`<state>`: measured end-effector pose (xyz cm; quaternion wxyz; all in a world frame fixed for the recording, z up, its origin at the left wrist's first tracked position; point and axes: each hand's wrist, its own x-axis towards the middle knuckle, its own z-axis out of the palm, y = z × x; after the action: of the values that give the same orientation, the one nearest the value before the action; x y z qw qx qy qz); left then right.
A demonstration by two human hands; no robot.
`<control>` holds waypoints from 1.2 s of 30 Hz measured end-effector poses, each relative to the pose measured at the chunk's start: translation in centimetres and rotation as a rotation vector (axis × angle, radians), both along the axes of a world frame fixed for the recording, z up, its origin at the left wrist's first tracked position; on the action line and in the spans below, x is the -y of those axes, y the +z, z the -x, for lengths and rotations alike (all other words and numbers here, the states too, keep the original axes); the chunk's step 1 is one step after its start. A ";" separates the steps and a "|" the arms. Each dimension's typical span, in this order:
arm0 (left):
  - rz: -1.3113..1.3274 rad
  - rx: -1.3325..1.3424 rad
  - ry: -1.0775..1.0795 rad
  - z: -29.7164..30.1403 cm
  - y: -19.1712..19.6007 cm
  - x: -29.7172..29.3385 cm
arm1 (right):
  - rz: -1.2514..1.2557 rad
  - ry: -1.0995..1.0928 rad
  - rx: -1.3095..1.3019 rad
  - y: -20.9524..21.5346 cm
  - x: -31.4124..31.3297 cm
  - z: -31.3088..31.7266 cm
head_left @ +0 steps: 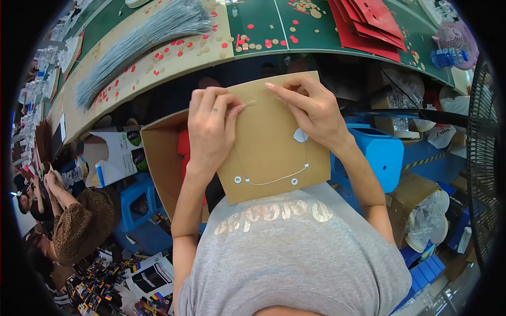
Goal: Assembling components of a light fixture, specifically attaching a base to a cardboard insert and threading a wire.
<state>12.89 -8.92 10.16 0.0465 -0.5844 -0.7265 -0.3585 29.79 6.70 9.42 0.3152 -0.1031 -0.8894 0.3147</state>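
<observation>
A flat brown kraft-paper bag (271,137) leans upright against my body, its lower edge at my grey shirt. Two metal eyelets sit low on its face. A thin pale cord (274,183) sags between two small white clips, and its two sides run up towards my hands. My left hand (211,118) is closed at the upper left, with thumb and forefinger pinching the cord's whitish end. My right hand (313,108) bends over the upper right, fingers curled where the cord's other side goes under them; its tip is hard to see. A small white tag (300,135) lies beside the right thumb.
An open cardboard box (166,152) with red things inside stands at the left. On the green table ahead lie a bundle of grey cords (145,45), red paper bags (366,26) and scattered discs. A blue stool (374,155) and a black fan (479,158) are at the right. Another person (79,221) sits left.
</observation>
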 end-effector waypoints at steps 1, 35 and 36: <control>0.003 -0.005 -0.004 0.2 -0.1 -0.1 | 0.003 -0.004 -0.005 -0.2 -0.2 0.2; -0.102 -0.065 -0.159 1.6 -0.1 -2.0 | -0.004 0.175 -0.077 -0.2 -2.0 3.7; -0.086 -0.050 -0.186 1.9 0.1 -2.0 | 0.005 0.184 -0.082 -0.3 -1.9 3.8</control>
<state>11.03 -6.90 10.29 0.0561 -0.6556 -0.6515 -0.3777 25.99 8.63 9.12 0.3209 -0.0087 -0.8807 0.3483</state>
